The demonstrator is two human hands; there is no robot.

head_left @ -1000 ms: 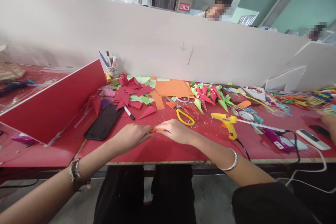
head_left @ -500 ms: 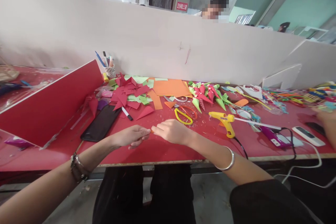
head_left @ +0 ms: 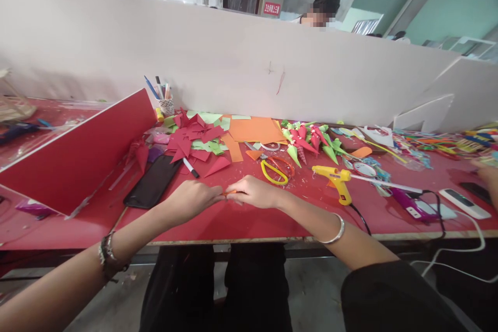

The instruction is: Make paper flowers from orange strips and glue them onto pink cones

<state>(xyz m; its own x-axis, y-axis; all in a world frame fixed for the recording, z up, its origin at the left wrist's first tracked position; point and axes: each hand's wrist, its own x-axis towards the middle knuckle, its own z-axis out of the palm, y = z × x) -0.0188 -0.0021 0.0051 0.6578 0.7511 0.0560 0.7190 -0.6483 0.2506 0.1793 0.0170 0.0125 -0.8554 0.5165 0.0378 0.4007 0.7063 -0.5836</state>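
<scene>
Both of my hands meet above the red tabletop near its front edge. A small orange piece (head_left: 230, 192), seemingly paper, is pinched between them; its shape is mostly covered by fingers. My left hand (head_left: 193, 199) closes on its left end with thumb and fingertips, the back of the hand turned up. My right hand (head_left: 254, 192) grips the other end with bent fingers. Just beyond the right hand lie scissors (head_left: 274, 172) with yellow handles. A yellow hot glue gun (head_left: 337, 181) rests farther right, a clear glue stick in its rear. Red and green paper cones (head_left: 305, 140) are heaped behind.
Cut red paper (head_left: 196, 137) and orange sheets (head_left: 254, 129) lie along the white partition (head_left: 218, 57). A black phone (head_left: 153, 181), a marker (head_left: 190, 167) and a leaning red board (head_left: 81, 155) are at left. Cables, a purple box (head_left: 414, 205) and another person's hand (head_left: 488, 179) are at right.
My left hand has rolled over, its back now turned up and its fingers tucked in. More of the orange piece shows between my hands. The view has shifted slightly.
</scene>
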